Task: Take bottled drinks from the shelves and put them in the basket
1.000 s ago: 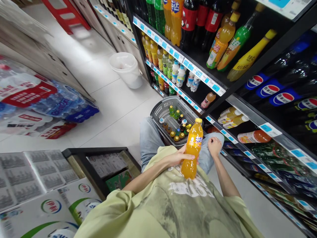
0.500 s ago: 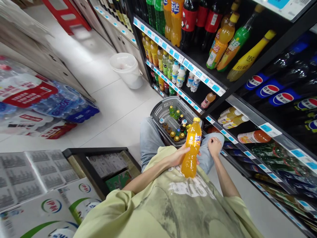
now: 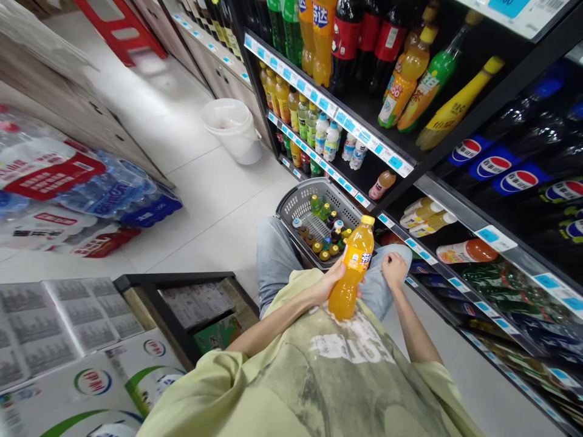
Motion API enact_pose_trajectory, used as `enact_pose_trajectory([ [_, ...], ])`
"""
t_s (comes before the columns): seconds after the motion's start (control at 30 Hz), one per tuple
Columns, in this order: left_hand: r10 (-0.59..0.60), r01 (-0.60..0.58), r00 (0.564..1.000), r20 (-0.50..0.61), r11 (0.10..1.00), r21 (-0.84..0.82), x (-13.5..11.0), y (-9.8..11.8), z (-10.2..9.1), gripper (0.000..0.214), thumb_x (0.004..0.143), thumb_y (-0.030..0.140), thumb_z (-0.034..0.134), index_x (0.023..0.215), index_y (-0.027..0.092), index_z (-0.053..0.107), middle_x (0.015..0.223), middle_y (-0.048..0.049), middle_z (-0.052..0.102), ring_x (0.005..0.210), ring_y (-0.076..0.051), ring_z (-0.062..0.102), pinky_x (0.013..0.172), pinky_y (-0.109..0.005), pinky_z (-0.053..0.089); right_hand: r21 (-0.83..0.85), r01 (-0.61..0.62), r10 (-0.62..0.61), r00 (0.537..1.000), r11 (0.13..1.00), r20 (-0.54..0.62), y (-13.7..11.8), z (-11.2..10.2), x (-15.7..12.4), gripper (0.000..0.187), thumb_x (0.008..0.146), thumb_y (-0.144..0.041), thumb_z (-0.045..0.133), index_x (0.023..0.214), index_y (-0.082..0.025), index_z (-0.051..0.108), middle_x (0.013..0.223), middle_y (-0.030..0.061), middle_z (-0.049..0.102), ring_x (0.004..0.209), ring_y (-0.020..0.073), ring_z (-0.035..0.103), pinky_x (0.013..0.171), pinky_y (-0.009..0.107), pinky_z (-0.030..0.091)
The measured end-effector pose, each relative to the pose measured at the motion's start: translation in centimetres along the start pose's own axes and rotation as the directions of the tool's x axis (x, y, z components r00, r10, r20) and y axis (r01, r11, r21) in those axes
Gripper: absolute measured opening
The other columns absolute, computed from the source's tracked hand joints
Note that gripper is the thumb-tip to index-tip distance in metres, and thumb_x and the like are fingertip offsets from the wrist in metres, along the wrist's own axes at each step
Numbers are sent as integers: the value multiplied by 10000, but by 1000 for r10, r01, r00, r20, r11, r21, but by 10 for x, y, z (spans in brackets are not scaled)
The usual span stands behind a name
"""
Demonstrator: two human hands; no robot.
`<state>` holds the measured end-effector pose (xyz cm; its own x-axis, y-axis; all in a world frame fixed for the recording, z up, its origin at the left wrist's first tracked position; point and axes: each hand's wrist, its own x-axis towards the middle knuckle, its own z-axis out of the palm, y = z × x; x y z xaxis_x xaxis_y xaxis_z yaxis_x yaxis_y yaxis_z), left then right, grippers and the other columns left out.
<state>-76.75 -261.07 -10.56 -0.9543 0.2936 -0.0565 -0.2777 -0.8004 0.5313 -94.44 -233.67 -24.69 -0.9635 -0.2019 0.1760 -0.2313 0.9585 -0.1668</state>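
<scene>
My left hand (image 3: 334, 281) is wrapped round a bottle of orange soda (image 3: 351, 273) with a yellow cap, held tilted in front of my shirt. Its cap end points away from me and slightly right. Curled fingers and no object showing: my right hand (image 3: 394, 271) rests on my right knee (image 3: 403, 252). Between my knees stands a grey shopping basket (image 3: 295, 200) with several small bottles inside, their caps yellow, white, dark and blue. The orange bottle overlaps the basket's near right corner in view.
Drink shelves (image 3: 401, 162) with price tags run along the right. A white bucket (image 3: 246, 142) stands on the floor ahead. Shrink-wrapped water packs (image 3: 136, 188) and milk cartons (image 3: 91, 394) are at left. Further off is a red step stool (image 3: 125, 33).
The orange soda bottle has tilted, its cap shifting right and its base moving left and away from me. My right hand stays on the knee.
</scene>
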Motion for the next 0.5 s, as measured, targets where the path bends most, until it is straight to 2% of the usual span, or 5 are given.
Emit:
enact_pose_trajectory([
  [0.2,-6,6,1000,3,998,59,-4,-2,-4,904,805,796,799,1489,272,526,1176,-139,753,789,-212,749,692,-307,583,4,12,-12,1000,1000,-16,-1,0,0,255,916,-211,484,742,-187,668,883,108,730,851,226,543,802,349,298],
  [0.33,-19,17,1000,19,994,109,-8,1,-4,917,732,693,912,1442,237,554,1157,-128,761,769,-204,750,684,-303,589,11,24,-23,999,1000,-28,0,0,0,261,920,-213,484,740,-188,671,880,105,721,846,223,528,794,345,297],
  [0.4,-11,9,1000,12,992,126,-7,4,-4,944,657,636,970,1419,243,576,1153,-114,771,796,-220,757,700,-322,604,15,28,-28,999,999,-33,0,0,-1,256,913,-208,486,737,-187,671,875,103,715,843,222,522,790,344,297],
  [0.5,10,-7,999,-35,997,79,-4,8,-6,946,623,667,962,1399,253,614,1161,-105,783,907,-274,773,792,-410,642,17,29,-28,999,999,-42,-1,1,-1,257,905,-196,477,740,-185,674,874,108,714,835,224,522,788,348,297],
])
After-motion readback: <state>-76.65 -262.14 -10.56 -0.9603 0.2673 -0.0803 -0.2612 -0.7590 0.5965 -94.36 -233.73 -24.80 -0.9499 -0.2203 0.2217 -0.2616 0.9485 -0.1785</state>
